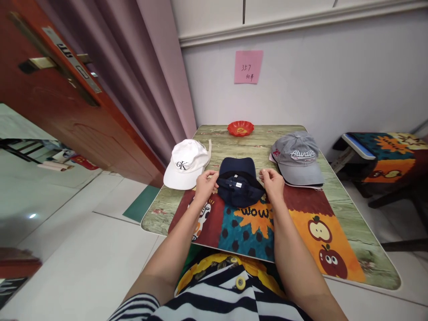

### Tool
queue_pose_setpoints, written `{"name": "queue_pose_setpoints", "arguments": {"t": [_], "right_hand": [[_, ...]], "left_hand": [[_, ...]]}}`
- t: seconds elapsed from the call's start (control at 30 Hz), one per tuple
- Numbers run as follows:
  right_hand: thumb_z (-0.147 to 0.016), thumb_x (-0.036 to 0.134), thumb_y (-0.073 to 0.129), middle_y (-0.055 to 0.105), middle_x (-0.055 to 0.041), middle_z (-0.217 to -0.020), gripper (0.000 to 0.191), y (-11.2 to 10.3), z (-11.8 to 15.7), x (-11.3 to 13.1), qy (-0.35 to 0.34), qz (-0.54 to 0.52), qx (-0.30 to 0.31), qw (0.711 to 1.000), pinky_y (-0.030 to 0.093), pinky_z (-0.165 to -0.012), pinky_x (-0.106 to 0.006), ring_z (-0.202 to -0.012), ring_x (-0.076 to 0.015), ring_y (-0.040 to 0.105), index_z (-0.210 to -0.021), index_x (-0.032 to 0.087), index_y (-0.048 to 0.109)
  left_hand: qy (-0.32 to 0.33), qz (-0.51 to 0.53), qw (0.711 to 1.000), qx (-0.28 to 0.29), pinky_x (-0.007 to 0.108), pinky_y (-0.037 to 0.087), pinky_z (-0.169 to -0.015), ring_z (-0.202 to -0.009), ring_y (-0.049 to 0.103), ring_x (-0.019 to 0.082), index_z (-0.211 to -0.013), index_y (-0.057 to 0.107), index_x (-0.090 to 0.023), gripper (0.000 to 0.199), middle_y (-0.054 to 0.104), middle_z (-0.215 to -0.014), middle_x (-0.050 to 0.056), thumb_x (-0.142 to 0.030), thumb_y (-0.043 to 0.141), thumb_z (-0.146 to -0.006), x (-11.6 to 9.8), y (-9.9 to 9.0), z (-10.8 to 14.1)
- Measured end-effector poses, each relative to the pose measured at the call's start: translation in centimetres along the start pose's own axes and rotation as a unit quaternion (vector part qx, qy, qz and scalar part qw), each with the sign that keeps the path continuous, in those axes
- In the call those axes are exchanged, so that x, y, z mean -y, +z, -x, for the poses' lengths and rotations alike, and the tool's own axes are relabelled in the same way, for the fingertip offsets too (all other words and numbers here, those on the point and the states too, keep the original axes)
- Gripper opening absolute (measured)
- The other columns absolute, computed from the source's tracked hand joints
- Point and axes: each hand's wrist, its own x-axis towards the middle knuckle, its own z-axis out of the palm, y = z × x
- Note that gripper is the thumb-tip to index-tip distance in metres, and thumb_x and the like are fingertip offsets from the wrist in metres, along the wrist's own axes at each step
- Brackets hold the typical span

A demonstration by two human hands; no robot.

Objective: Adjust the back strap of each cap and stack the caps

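A navy cap (239, 191) lies upside down at the middle of the table, its brim pointing away and its inside with a small white label showing. My left hand (206, 185) is at the cap's left edge, thumb and fingers pinched on its rim. At the right side, my right hand (272, 182) has its fingers curled together near the cap's edge; whether it grips the rim is too small to tell. To the left sits a white cap (187, 164) with black letters. A grey cap (297, 158) rests on the right, over another pinkish cap.
A red scalloped dish (240, 128) stands at the back of the wood-patterned table (157, 216). Under the navy cap lies a colourful mat (247, 238). A brown door (100, 129) and curtain are left; a stool (384, 151) is right.
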Motion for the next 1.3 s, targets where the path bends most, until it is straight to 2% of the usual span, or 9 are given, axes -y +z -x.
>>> {"name": "queue_pose_setpoints", "arguments": {"t": [0.1,0.2,0.33,0.43,0.7,0.83,1.03,1.17,1.3], "right_hand": [[-0.085,0.064,0.051,0.078,-0.0112,-0.087,0.05,-0.2,-0.1,-0.4,0.037,0.06,-0.031,0.997,0.051,-0.074,-0.034,-0.084,-0.0277,0.072,-0.091,0.02,0.075],[-0.083,0.063,0.054,0.078,-0.0104,-0.087,0.046,-0.2,0.0,-0.1,0.054,0.097,-0.004,0.994,0.047,-0.072,-0.033,-0.082,-0.0281,0.071,-0.087,0.022,0.075],[-0.078,0.066,0.06,0.077,-0.0078,-0.081,0.046,-0.3,0.3,0.4,0.063,0.124,0.038,0.99,0.043,-0.068,-0.032,-0.078,-0.027,0.068,-0.081,0.023,0.075],[-0.074,0.062,0.066,0.076,-0.0051,-0.077,0.041,-0.2,0.3,0.3,0.062,0.115,0.066,0.989,0.042,-0.065,-0.03,-0.073,-0.0242,0.067,-0.083,0.023,0.075],[-0.074,0.048,0.062,0.07,-0.0028,-0.065,0.028,0.0,-0.3,-0.4,0.047,0.106,0.035,0.993,0.04,-0.062,-0.03,-0.062,-0.0213,0.061,-0.073,0.022,0.07],[-0.074,0.053,0.062,0.074,-0.0054,-0.071,0.034,0.1,-0.4,-0.8,0.057,0.073,0.007,0.996,0.045,-0.064,-0.032,-0.067,-0.0243,0.065,-0.079,0.021,0.072],[-0.086,0.06,0.055,0.076,-0.0099,-0.086,0.045,-0.8,0.5,1.2,-0.014,0.036,-0.061,0.997,0.051,-0.08,-0.036,-0.082,-0.0263,0.069,-0.094,0.02,0.074],[-0.089,0.058,0.057,0.07,-0.0087,-0.125,0.037,-1.5,1.1,2.7,-0.212,0.018,0.063,0.975,0.038,-0.111,-0.046,-0.125,-0.0292,0.058,-0.092,0.026,0.076],[-0.079,0.058,0.072,0.062,-0.0065,-0.138,0.03,-1.1,1.0,1.6,-0.246,0.111,0.148,0.951,0.014,-0.119,-0.063,-0.142,-0.0359,0.042,-0.081,0.028,0.073]], "left_hand": [[0.16,-0.128,0.978,-0.027,0.029,0.054,-0.07,-0.073,0.066,0.017,-0.087,0.068,-0.019,0.017,0.069,-0.08,0.004,-0.033,0.058,-0.09,0.2,-0.6,0.7],[0.279,-0.234,0.931,0.039,0.04,0.048,-0.1,-0.111,0.063,0.023,-0.102,0.07,-0.021,0.018,0.07,-0.113,0.009,-0.024,0.055,-0.092,0.0,-0.1,1.5],[0.256,-0.339,0.895,0.135,0.059,0.021,-0.12,-0.135,0.049,0.03,-0.136,0.057,-0.023,0.047,0.059,-0.141,0.013,-0.022,0.06,-0.089,-0.8,1.2,1.9],[0.207,-0.359,0.893,0.176,0.062,0.017,-0.118,-0.124,0.056,0.03,-0.126,0.064,-0.023,0.037,0.068,-0.124,0.011,-0.028,0.062,-0.089,-1.6,1.7,1.3],[0.169,-0.217,0.951,0.142,0.035,0.045,-0.089,-0.089,0.061,0.021,-0.07,0.065,-0.02,0.018,0.067,-0.081,0.003,-0.033,0.062,-0.082,-2.8,-1.1,0.1],[0.175,-0.132,0.966,0.135,0.032,0.046,-0.087,-0.089,0.062,0.02,-0.066,0.06,-0.02,0.019,0.067,-0.086,0.003,-0.031,0.06,-0.081,-2.2,-2.0,0.1],[0.156,-0.248,0.954,0.058,0.032,0.044,-0.08,-0.084,0.062,0.022,-0.074,0.067,-0.021,0.019,0.068,-0.081,0.004,-0.038,0.071,-0.08,-1.7,-1.0,0.6],[0.158,-0.294,0.942,0.027,0.032,0.042,-0.077,-0.081,0.062,0.022,-0.078,0.069,-0.021,0.015,0.069,-0.077,0.003,-0.035,0.07,-0.083,-1.5,-0.5,0.6],[0.16,-0.325,0.932,0.009,0.034,0.041,-0.078,-0.083,0.063,0.023,-0.078,0.068,-0.021,0.013,0.071,-0.08,0.004,-0.033,0.07,-0.084,-1.0,0.1,0.4]]}}
